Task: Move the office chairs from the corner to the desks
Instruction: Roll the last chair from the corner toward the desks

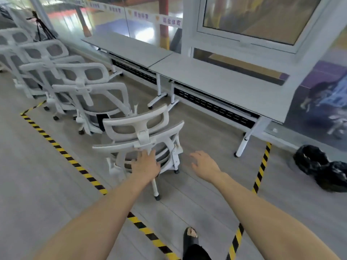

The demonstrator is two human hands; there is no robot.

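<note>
White mesh office chair (142,139) sits mid-frame; our left grip (145,166) holds its backrest frame, our right grip (204,164) hangs wide beside it.

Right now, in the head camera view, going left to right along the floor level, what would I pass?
Row of parked chairs → nearest chair with the left hand on it → right hand → desk leg → black bags.

Chair seat (161,154) (mostly hidden), blurred.
</note>
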